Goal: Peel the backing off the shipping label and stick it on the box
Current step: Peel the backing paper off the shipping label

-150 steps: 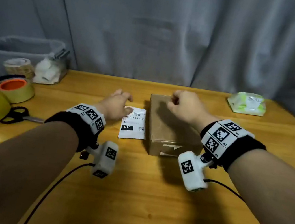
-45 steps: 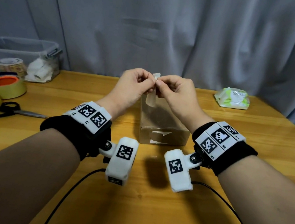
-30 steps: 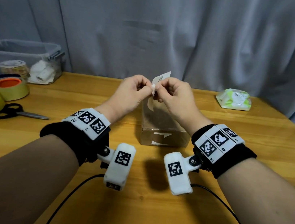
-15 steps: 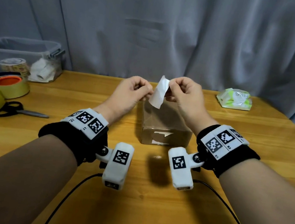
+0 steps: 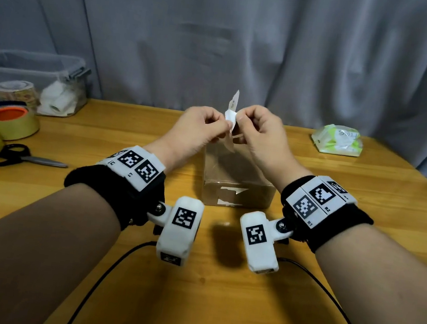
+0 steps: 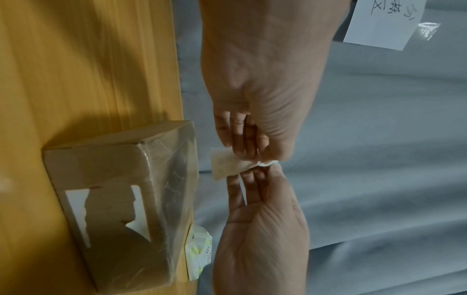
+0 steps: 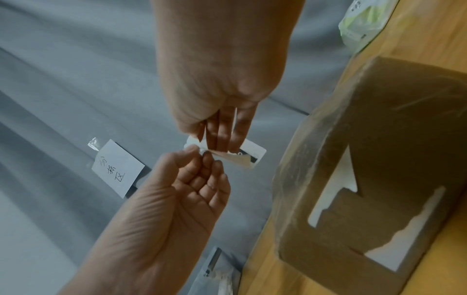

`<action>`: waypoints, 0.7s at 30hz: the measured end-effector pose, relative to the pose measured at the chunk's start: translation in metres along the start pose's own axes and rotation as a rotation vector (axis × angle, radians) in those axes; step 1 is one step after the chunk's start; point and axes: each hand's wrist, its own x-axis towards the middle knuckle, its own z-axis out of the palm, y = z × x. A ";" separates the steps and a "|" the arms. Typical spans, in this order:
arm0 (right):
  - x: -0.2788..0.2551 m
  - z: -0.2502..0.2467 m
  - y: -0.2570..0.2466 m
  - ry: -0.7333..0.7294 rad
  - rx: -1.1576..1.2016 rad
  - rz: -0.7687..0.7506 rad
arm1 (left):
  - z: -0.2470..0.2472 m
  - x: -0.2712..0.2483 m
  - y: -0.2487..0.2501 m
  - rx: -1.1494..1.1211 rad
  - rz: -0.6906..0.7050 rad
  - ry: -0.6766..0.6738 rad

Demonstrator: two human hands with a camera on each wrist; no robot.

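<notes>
The brown cardboard box (image 5: 235,176) lies on the wooden table (image 5: 215,299), wrapped in clear tape, with torn white label remains on its near side (image 6: 136,209). Above its far end both hands hold the shipping label (image 5: 232,107). My left hand (image 5: 222,128) and right hand (image 5: 242,117) pinch it close together. A white printed sheet (image 7: 252,151) sticks up, and a tan backing sheet (image 6: 227,163) hangs below, partly split from it. Which hand holds which sheet I cannot tell.
A clear plastic bin (image 5: 27,75) stands at the back left, with tape rolls (image 5: 12,120) and black scissors (image 5: 23,157) in front of it. A green tissue pack (image 5: 337,139) lies at the back right. A handwritten note (image 7: 116,169) hangs on the grey curtain.
Five seconds ago the label lay flat beside the box; both hands have since lifted it. In the last half second the hands drew closer together, and the sheets now show parted.
</notes>
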 end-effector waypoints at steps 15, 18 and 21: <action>-0.009 0.007 0.002 -0.095 0.127 0.023 | -0.006 0.000 -0.007 -0.225 0.028 0.086; -0.010 0.008 0.005 -0.059 0.126 0.045 | -0.007 -0.001 -0.005 -0.181 0.063 0.048; -0.008 0.008 0.006 -0.028 0.111 0.059 | -0.007 0.001 -0.003 -0.120 0.086 0.022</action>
